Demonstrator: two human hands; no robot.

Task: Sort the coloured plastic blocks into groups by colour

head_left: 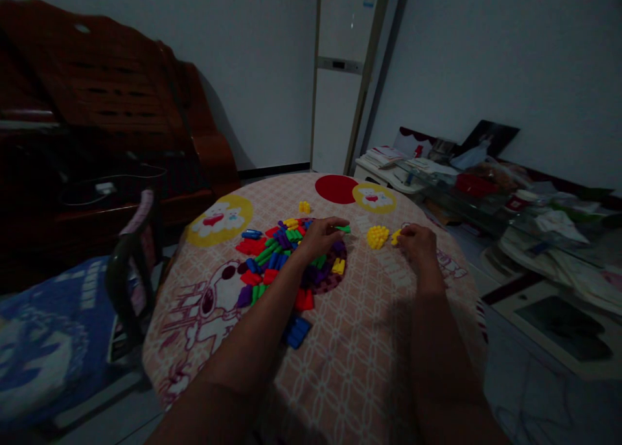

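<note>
A pile of coloured plastic building blocks (282,257) lies on a round table (354,361) covered with a pink patterned cloth. My left hand (318,236) rests on the pile's far right side, fingers pinched on a green block (343,228). My right hand (418,243) lies on the cloth to the right, fingers curled on a small yellow block (396,237). A yellow block cluster (378,236) sits between the two hands. A single yellow block (304,206) lies further back. A blue block (296,331) lies nearer me, apart from the pile.
A dark chair (131,270) stands at the table's left edge, with a wooden sofa (107,121) behind it. A low glass table (486,192) heaped with papers and clutter stands at the right. A white fridge (343,76) is against the far wall.
</note>
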